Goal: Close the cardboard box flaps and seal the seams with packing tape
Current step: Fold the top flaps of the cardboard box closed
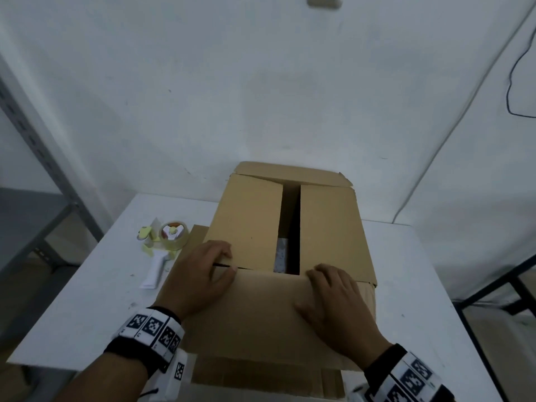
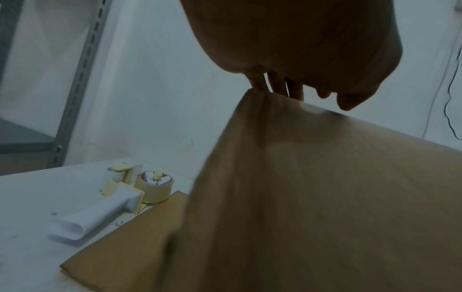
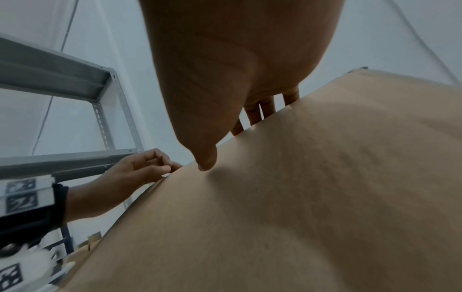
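A brown cardboard box (image 1: 249, 216) stands on the white table (image 1: 87, 300). Its left and right flaps lie folded in, with a dark gap between them. The far flap (image 1: 290, 169) stands partly up. Both hands hold the near flap (image 1: 261, 309), which is tilted up toward the top. My left hand (image 1: 223, 264) grips its left upper edge, fingers (image 2: 277, 85) curled over it. My right hand (image 1: 316, 282) grips the right part of that edge, fingers (image 3: 265, 110) hooked over and thumb (image 3: 206, 158) on the outer face. A tape dispenser (image 1: 166, 242) with a roll lies left of the box.
A flat cardboard sheet (image 2: 120, 247) lies under the box beside the dispenser (image 2: 130, 193). Grey metal shelving (image 1: 34, 146) stands at the left, and a dark frame (image 1: 493, 288) at the right. A black cable (image 1: 513, 82) hangs on the white wall behind.
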